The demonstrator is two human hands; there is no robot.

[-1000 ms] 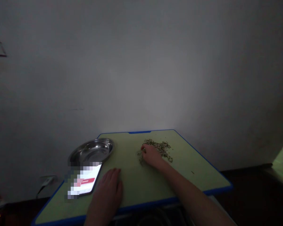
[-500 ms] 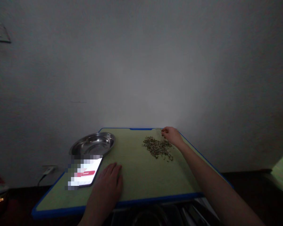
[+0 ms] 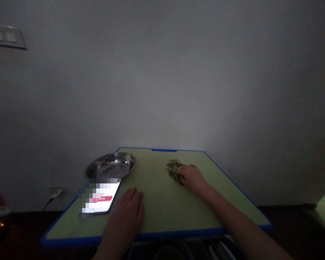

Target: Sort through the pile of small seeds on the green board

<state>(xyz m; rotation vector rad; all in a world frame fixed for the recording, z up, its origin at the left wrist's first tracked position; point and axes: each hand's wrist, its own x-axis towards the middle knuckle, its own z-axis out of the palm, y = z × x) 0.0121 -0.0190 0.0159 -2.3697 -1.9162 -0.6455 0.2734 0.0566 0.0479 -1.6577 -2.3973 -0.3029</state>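
Note:
A scattered pile of small dark grains [image 3: 173,167] lies on the right half of the pale yellow table [image 3: 154,202]; I cannot tell their exact kind. My right hand [image 3: 192,177] is down at the pile's right side and covers part of it. Its fingers are bent together among the grains, and whatever they pinch is hidden. My left hand [image 3: 128,207] rests flat on the tabletop near the front edge, fingers stretched out and holding nothing. Just left of it lies a phone [image 3: 104,198] with a lit screen.
A shiny round metal bowl [image 3: 111,168] stands at the table's back left, behind the phone. The table has a blue rim [image 3: 189,234] and stands against a grey wall [image 3: 162,79]. A plug with a cable [image 3: 55,195] sits low on the wall at left.
My right hand went from the pile's left side to its far right corner, then came back down onto the right of the pile. My left hand stayed flat on the table.

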